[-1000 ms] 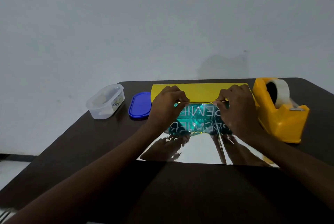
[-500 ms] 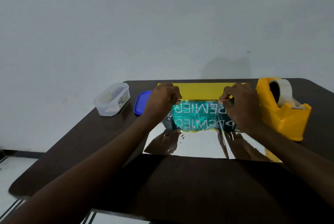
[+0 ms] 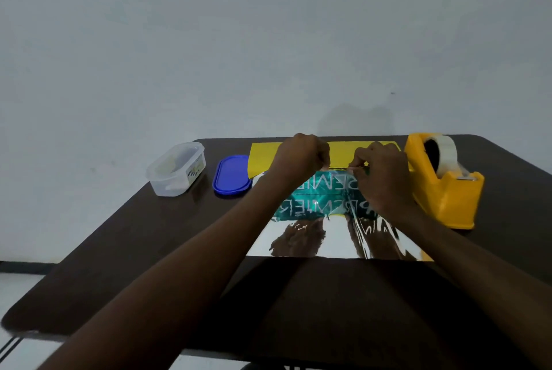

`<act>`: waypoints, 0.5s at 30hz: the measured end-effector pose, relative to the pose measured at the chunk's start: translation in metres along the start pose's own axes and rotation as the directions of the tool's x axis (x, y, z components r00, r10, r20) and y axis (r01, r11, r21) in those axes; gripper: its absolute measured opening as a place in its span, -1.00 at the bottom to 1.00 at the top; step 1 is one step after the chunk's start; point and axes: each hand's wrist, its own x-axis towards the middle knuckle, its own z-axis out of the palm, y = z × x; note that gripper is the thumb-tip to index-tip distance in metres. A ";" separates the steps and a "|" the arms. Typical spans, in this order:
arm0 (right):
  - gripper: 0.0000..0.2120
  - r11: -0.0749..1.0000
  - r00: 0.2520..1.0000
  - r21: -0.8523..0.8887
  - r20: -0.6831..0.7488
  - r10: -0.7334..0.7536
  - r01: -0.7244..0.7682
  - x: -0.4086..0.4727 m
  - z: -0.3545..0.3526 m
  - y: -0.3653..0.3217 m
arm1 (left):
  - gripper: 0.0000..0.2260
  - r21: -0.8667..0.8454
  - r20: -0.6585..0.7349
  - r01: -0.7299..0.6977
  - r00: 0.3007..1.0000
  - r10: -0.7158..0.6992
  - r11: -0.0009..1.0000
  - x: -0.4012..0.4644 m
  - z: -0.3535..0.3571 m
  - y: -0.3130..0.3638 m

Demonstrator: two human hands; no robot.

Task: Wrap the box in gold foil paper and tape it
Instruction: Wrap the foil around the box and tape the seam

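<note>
A teal box [image 3: 328,186] with white lettering lies on a sheet of gold foil paper [image 3: 334,238], whose shiny near part mirrors the box and my arms. The paper's far part [image 3: 263,156] shows flat yellow beyond the box. My left hand [image 3: 301,157] and my right hand [image 3: 380,171] are close together at the box's far top edge, fingers pinched on the foil's edge there. The box's right end is hidden under my right hand.
A yellow tape dispenser [image 3: 445,184] with a roll of clear tape stands right of the box, close to my right wrist. A blue lid [image 3: 231,174] and a clear plastic tub [image 3: 176,172] lie to the left. The dark table [image 3: 143,238] ends near the wall.
Both hands have slid toward each other along the box's far edge, the left one moving right. The camera view has tilted slightly.
</note>
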 end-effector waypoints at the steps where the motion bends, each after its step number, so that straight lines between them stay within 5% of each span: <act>1: -0.87 1.000 1.000 -0.010 0.000 0.008 -0.008 0.000 -0.001 -0.002 | -0.87 0.013 -0.007 -0.009 1.000 0.009 1.000 -0.001 0.000 0.000; 6: -0.95 0.995 0.995 -0.020 -0.017 0.094 -0.095 0.002 -0.016 -0.009 | -0.90 0.017 -0.050 -0.019 0.999 0.019 1.000 -0.006 0.004 0.000; 15: -0.90 0.886 0.965 -0.386 -0.048 0.260 -0.258 0.014 -0.101 0.027 | -0.89 0.021 -0.120 -0.039 0.992 0.041 0.999 -0.007 0.013 0.002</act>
